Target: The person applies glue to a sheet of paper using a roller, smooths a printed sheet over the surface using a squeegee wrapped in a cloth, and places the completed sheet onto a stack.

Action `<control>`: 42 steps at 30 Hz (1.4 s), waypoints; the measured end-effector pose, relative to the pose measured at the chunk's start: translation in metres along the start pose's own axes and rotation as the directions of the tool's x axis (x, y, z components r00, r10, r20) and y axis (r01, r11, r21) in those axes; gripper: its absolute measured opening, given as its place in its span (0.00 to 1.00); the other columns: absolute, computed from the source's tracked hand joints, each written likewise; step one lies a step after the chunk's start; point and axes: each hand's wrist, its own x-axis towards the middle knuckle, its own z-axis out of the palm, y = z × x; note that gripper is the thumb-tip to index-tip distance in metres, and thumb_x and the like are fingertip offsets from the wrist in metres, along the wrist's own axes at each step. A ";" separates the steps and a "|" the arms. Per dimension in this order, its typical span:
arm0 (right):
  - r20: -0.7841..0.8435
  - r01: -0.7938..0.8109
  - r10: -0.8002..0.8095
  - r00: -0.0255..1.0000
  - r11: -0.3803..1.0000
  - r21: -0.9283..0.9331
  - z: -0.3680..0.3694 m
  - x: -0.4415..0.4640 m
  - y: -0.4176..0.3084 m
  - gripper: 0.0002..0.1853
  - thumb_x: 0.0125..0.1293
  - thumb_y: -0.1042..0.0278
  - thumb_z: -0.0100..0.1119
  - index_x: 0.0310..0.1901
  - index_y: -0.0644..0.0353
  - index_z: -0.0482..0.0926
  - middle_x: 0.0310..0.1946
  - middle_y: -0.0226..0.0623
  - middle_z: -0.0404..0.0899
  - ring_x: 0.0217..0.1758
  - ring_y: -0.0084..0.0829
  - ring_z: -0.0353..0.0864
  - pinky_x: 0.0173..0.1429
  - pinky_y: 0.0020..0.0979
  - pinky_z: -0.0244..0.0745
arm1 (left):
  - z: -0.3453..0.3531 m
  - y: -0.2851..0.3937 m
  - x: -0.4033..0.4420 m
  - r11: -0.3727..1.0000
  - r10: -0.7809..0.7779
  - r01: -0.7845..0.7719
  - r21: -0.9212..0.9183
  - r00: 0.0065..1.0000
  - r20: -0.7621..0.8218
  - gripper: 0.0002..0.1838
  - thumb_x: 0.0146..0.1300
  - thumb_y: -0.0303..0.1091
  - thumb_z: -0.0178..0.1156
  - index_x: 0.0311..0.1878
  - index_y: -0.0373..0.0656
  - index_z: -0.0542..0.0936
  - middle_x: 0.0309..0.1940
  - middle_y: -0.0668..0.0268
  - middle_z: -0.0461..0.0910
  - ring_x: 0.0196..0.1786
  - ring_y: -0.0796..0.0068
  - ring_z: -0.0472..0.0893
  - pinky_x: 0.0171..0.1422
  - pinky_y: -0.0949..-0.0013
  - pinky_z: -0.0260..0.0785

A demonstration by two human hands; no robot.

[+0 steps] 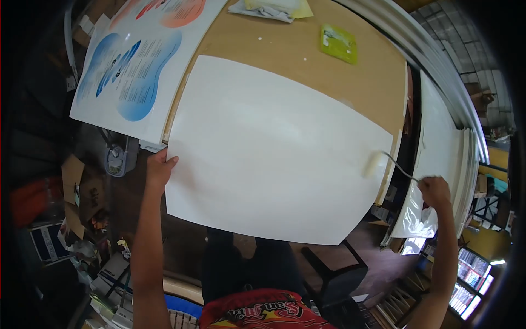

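Two grips I see: left hand (159, 171) pinching the white sheet (274, 148), right hand (436, 191) grasping the roller (373, 164) — a slack pinch could let the sheet skid.

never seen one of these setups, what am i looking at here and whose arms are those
There's no machine: these are a person's bare arms, seen by a camera worn on that person's head, looking forward and down. A large white sheet lies over a brown tabletop. The left hand grips its left edge; the right hand holds a small pale roller at its right side. Beyond the sheet lies a yellow-green packet; printed panels are to the left.
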 end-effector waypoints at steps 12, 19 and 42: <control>-0.299 0.256 -0.109 0.948 0.820 0.512 -0.052 0.104 -0.114 0.16 0.68 0.62 0.63 0.56 0.54 0.85 0.35 0.52 0.84 0.40 0.51 0.85 0.47 0.40 0.78 | -0.004 0.000 0.005 0.999 -0.039 0.039 -0.001 0.999 0.010 0.15 0.64 0.18 0.61 0.55 0.33 0.83 0.40 0.65 0.86 0.38 0.80 0.82 0.45 0.72 0.76; -0.411 0.477 -0.322 0.853 0.799 0.366 -0.121 0.171 -0.239 0.11 0.67 0.67 0.63 0.50 0.56 0.86 0.39 0.46 0.86 0.43 0.47 0.86 0.49 0.39 0.81 | -0.008 -0.021 0.008 0.999 -0.030 0.030 -0.015 0.999 0.027 0.11 0.63 0.22 0.65 0.48 0.33 0.85 0.31 0.71 0.85 0.33 0.87 0.78 0.38 0.74 0.72; 0.236 -0.217 0.022 0.971 -0.321 0.922 -0.099 -0.044 -0.521 0.28 0.74 0.69 0.55 0.73 0.64 0.66 0.30 0.27 0.75 0.20 0.13 0.68 0.23 0.20 0.68 | -0.024 0.006 0.019 0.994 -0.112 0.110 0.022 0.966 0.235 0.11 0.62 0.25 0.67 0.46 0.31 0.85 0.29 0.62 0.87 0.32 0.82 0.81 0.39 0.73 0.73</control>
